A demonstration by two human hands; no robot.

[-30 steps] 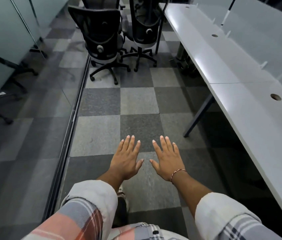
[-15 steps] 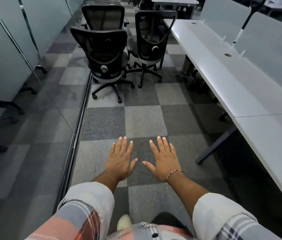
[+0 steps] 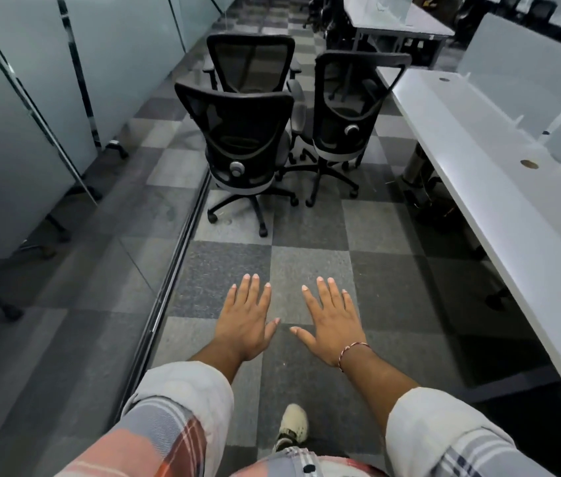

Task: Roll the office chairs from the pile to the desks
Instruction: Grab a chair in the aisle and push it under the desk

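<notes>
Three black mesh-backed office chairs stand bunched together ahead of me on the checkered carpet. The nearest chair has its back toward me, a second chair stands to its right, and a third chair is behind them. My left hand and my right hand are stretched out palm down with fingers straight, side by side, holding nothing. Both hands are well short of the chairs. A long white desk runs along the right side.
A glass partition wall with a metal floor track lines the left of the aisle. Grey divider screens stand on the desk. Another desk and more dark chairs are at the far back. My shoe is on the carpet below.
The view has tilted up and the chairs now appear lower in the frame, with more of the room behind them showing. Both hands stay flat and empty, slightly farther apart.
</notes>
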